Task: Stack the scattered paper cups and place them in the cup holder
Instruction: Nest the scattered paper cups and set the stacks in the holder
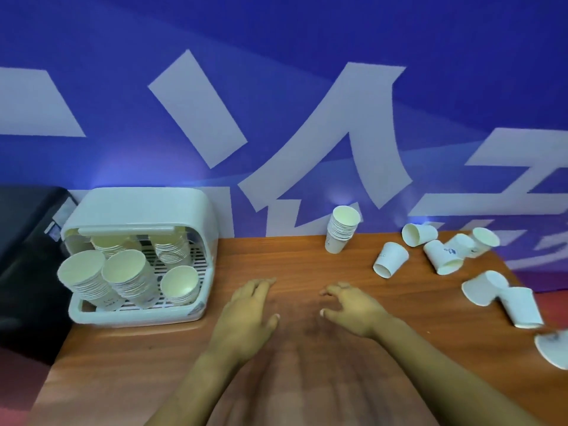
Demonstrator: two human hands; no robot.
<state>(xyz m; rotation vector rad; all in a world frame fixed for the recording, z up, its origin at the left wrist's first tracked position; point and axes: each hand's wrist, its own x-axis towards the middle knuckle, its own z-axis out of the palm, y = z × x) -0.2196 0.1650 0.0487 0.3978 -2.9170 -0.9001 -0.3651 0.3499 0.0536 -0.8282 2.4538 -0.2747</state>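
Cups lie scattered to the right of the upright stack (pixel 341 233), which stands at the back edge of the wooden table (pixel 153 358) against the blue wall, and that stack serves as the landmark for the rest. Just right of it a tipped cup (pixel 390 264) rests on its side with its mouth toward the near edge; farther right of the stack a cluster of fallen cups (pixel 451 250) lies touching one another, mouths pointing different ways; right and nearer than the stack two more cups (pixel 504 295) lie together, and one cup (pixel 553 350) is cut by the frame edge.

Both hands sit nearer than the stack, flat over the table and holding nothing. The left hand (pixel 246 315) lies slightly left of it with fingers straight. The right hand (pixel 353 309) lies almost directly in front of it, fingers loosely spread and relaxed, empty. Every loose cup lies to the right of the right hand, so that hand looks the nearer one for the next pick, and the tipped cup beside the stack is likely the closest reach; its long axis runs roughly from the stack toward the near right.

Well left of the stack stands the white cup holder (pixel 196 312), its lid raised. Inside it are several stacks of cups (pixel 129 281), some leaning toward the front, resting on a slatted tray. A black object (pixel 24 256) sits left of the holder
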